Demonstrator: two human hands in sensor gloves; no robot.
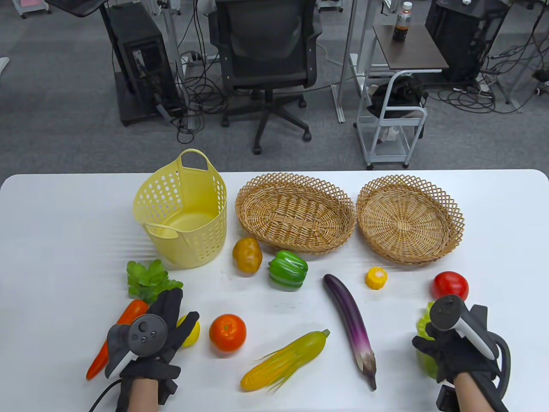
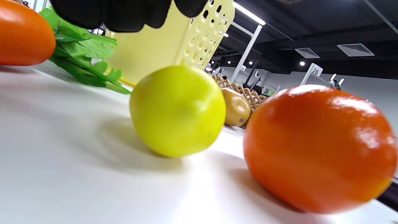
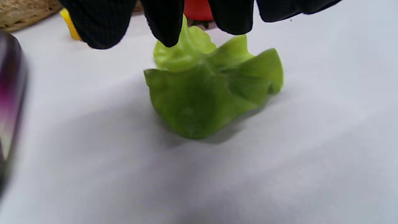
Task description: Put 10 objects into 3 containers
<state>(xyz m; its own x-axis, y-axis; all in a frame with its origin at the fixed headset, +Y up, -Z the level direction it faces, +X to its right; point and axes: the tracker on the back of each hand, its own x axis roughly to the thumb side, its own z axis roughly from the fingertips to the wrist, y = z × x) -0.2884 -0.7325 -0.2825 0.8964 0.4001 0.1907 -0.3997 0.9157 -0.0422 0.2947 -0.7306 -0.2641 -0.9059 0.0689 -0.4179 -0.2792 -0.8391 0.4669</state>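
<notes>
— What is sitting in the middle?
— A green lettuce leaf (image 3: 211,96) is lying on the white surface (image 3: 311,140). Black gloved fingers (image 3: 163,21) are hanging just over its top, spread apart.
— What is showing behind it?
— Something red (image 3: 198,11) is peeking out between the fingers. A small yellow thing (image 3: 71,28) and a woven basket (image 3: 21,12) are sitting at the far left.
— And at the left edge?
— A blurry purple eggplant (image 3: 11,93) is lying there.

Your table view looks down from the near edge across the white table (image 1: 64,223). Your left wrist view sits low, close to the lemon (image 2: 177,110). Your right wrist view hovers near the lettuce (image 3: 211,93); both appear along the table view's bottom.
</notes>
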